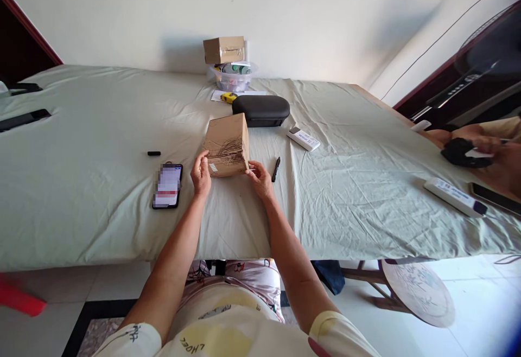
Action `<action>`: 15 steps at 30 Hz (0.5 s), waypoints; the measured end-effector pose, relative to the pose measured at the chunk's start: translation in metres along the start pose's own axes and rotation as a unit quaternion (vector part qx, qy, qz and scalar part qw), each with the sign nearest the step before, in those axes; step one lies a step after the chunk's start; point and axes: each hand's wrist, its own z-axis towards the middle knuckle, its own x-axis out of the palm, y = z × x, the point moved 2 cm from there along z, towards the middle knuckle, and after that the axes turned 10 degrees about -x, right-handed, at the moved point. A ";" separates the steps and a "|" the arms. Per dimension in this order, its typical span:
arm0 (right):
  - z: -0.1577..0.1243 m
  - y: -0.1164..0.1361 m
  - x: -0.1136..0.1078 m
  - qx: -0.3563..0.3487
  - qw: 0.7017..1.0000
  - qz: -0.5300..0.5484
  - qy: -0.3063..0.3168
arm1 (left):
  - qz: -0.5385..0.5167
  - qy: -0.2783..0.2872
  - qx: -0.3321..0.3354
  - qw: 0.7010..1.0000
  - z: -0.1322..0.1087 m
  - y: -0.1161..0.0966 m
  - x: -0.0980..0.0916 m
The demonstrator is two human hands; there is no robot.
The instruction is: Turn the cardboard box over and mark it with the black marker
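Note:
A brown cardboard box [226, 142] with dark scribbled lines on its top rests on the cloth-covered table, slightly turned. My left hand [201, 173] grips its near left corner, fingers curled against the side. At the near right corner, my right hand [259, 179] holds the box edge between thumb and fingers. Left of the box lies a phone [167, 186] with its screen lit, and a small black cap [153, 153] is above it. A black pen [275, 169] lies just right of my right hand.
Behind the box are a black case [261, 110], a yellow item [228, 97] and a plastic tub [234, 80] with another carton [223, 50] on top. A white device [303, 139] lies to the right. Another person's hands [480, 148] are at the far right.

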 end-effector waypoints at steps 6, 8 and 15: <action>-0.001 -0.007 0.000 -0.011 0.999 -0.049 -0.008 | 0.007 0.018 0.016 1.000 -0.002 0.002 0.003; -0.002 -0.009 0.001 -0.019 0.999 -0.046 -0.009 | 0.010 0.021 0.022 0.999 -0.003 0.002 0.004; -0.002 -0.009 0.003 -0.007 0.997 -0.076 -0.011 | 0.003 0.036 0.035 0.999 -0.003 0.002 0.004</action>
